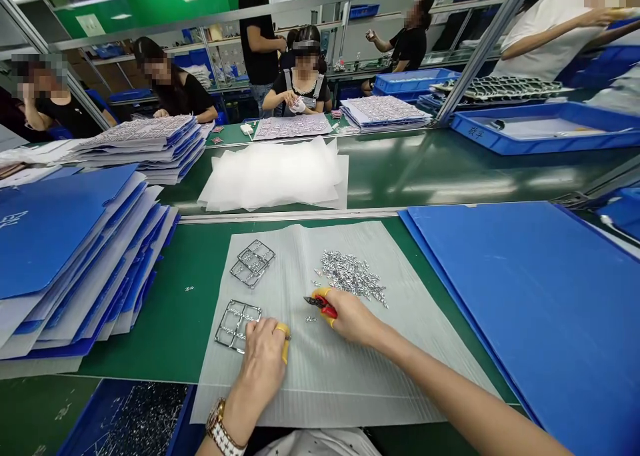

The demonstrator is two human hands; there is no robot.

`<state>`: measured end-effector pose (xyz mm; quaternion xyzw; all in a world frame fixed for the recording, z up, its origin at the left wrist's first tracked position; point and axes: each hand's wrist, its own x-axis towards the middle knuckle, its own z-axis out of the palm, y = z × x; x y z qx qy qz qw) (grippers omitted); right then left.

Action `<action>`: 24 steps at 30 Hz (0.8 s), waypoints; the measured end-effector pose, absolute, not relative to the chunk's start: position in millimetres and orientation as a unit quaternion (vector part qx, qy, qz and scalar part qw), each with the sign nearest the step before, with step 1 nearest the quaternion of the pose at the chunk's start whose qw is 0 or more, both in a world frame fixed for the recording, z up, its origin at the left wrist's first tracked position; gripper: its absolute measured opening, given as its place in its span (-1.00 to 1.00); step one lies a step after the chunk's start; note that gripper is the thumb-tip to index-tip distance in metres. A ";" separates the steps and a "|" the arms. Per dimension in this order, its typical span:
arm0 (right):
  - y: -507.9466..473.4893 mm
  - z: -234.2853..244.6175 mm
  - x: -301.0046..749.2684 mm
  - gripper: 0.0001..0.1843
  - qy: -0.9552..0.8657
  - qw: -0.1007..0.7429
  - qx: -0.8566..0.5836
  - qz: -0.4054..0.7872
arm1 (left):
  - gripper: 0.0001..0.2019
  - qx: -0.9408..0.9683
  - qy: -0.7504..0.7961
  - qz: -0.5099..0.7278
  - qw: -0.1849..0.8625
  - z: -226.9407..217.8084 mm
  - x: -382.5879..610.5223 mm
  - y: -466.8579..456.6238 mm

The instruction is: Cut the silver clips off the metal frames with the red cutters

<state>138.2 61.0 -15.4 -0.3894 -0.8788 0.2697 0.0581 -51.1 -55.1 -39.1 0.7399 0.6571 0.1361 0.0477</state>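
Our right hand (351,317) grips red-handled steel snips (320,303) firmly, clear of the heap of small silver metal parts (350,276). Our half-curled left hand (257,357) lies against the silver metal frame (237,326), seemingly steadying it on the pale ribbed foam sheet (330,389).

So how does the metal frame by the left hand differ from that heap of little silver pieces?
The metal frame is one open lattice of straight bars, while the silver pieces are many tiny loose bits in a heap. The frame lies at the left hand; the heap lies beyond the right hand, which holds red-handled snips. Both look like bright metal and lie on the same pale sheet.
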 end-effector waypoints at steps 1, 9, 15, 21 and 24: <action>61.7 -13.9 137.7 -0.76 -0.875 0.059 -0.400 0.265 | -0.70 0.741 0.656 0.134 0.043 -38.6 -50.5 -54.9; 38.5 -21.1 120.6 -0.78 -0.922 0.026 -0.368 0.116 | -0.72 0.761 0.626 0.169 -0.017 -36.6 -47.3 -62.7; 34.9 -21.1 117.9 -0.85 -0.929 0.015 -0.362 0.080 | -0.80 0.749 0.595 0.292 -0.014 -55.4 -57.8 -67.1; 44.4 -18.6 127.6 -0.81 -0.877 0.106 -0.405 0.237 | -0.83 0.570 0.660 0.426 0.241 -55.4 -53.0 -58.8; 45.6 -21.2 130.6 -0.74 -0.771 0.264 -0.432 0.388 | -0.71 0.414 0.643 0.525 0.374 -42.5 -40.3 -42.2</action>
